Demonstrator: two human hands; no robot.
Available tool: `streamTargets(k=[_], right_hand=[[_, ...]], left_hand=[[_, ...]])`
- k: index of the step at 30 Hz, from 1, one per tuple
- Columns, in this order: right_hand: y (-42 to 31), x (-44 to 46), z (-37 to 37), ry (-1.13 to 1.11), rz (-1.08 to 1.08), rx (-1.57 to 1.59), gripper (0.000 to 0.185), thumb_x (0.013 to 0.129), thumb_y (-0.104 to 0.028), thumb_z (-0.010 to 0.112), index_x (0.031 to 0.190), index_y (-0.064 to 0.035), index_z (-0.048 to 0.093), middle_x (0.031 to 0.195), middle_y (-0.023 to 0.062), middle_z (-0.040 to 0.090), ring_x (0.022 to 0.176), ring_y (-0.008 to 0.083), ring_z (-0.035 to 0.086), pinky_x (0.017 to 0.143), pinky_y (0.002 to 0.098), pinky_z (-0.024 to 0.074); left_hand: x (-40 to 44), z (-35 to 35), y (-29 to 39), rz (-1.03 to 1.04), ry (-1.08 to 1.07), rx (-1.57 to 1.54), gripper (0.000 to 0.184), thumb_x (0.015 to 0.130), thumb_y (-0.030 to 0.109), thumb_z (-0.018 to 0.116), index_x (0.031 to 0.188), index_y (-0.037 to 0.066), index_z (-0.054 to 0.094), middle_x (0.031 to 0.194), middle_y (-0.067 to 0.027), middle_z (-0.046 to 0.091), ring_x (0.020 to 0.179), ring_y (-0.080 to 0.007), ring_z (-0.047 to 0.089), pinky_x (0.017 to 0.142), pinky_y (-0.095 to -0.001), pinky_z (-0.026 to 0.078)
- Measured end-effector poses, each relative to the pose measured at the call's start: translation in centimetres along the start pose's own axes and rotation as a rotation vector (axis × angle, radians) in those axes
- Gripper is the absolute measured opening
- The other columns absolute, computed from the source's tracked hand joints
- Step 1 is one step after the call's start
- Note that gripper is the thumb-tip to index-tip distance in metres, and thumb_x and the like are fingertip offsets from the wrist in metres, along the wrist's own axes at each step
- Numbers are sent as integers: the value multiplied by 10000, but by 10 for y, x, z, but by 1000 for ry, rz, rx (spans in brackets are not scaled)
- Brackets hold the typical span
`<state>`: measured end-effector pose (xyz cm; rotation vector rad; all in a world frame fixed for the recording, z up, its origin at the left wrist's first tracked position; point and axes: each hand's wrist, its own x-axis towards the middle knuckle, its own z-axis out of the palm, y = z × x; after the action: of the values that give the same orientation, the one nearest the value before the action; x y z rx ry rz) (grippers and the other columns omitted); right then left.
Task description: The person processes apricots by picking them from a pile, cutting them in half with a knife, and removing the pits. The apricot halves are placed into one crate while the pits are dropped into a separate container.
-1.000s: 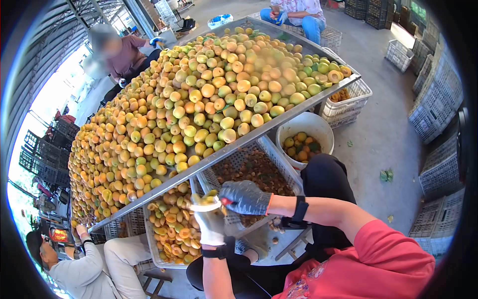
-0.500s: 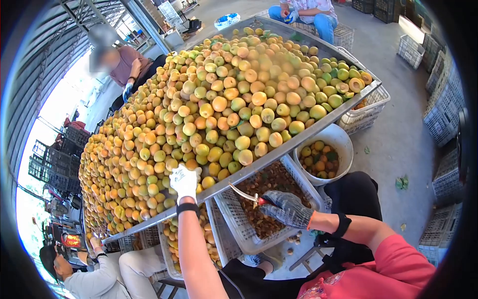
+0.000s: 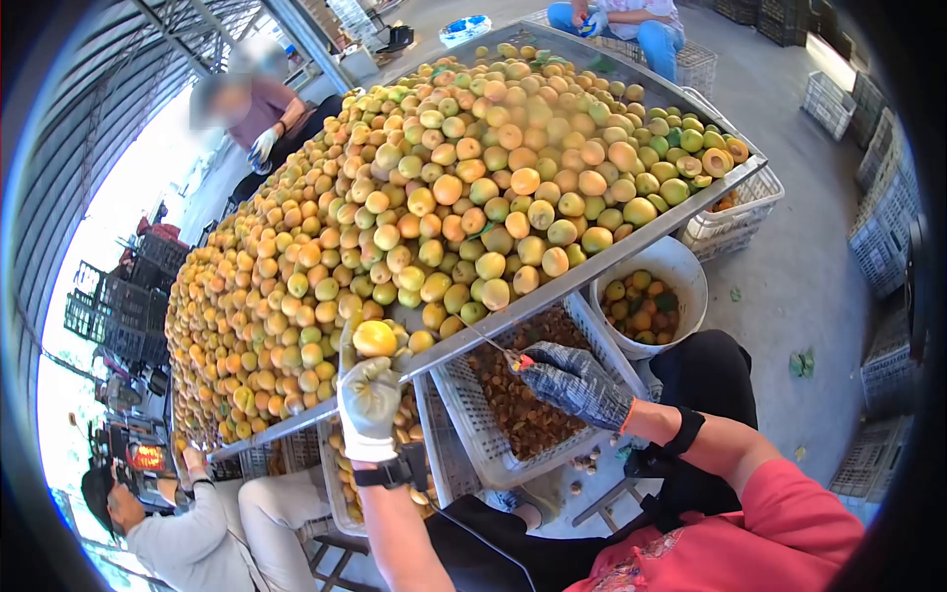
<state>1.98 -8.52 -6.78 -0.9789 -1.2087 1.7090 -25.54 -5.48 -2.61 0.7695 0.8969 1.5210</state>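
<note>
My left hand, in a white glove, is closed round a yellow-orange fruit at the near edge of the metal table. A large heap of orange and green fruit covers the tabletop. Over the crate of brown pieces, my right hand, in a dark grey glove, grips a red-handled knife. Its thin blade points toward the table's edge, to the right of my left hand.
A white bucket of fruit stands right of the crate. Cut fruit lies in another crate below my left hand. Co-workers sit at the left, upper left and top. Stacked crates line the right side.
My left hand has turned palm up and now holds a fruit at the table's edge. The knife in my right hand has moved slightly up. The upper-left co-worker's hands have come together.
</note>
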Motion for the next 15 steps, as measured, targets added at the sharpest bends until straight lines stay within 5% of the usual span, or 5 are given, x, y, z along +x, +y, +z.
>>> streamTargets(k=[4,6,15], right_hand=[[-10,-16,23,-112,87,164,273,939,-280,594,1051,-34,637,729,-39,533,654,41,472,561,214,397],[-11,-23,34,-155,85,172,254,945,-271,587,1050,-45,639,705,-51,518,622,30,430,535,209,363],[7,-40,57,-186,-14,-74,292,957,-269,564,1056,-5,639,815,8,634,726,73,521,647,256,447]], left_hand=[[-56,20,-11,15,-123,-232,738,715,-21,552,1425,71,368,1280,-191,515,952,-324,597,759,-346,499],[-75,23,-16,37,-143,-223,714,717,-23,565,1406,38,385,1306,-193,500,1008,-287,579,821,-329,484],[-96,5,-32,58,-105,-142,602,739,-97,517,1332,-31,443,1271,-220,535,1112,-259,570,941,-307,453]])
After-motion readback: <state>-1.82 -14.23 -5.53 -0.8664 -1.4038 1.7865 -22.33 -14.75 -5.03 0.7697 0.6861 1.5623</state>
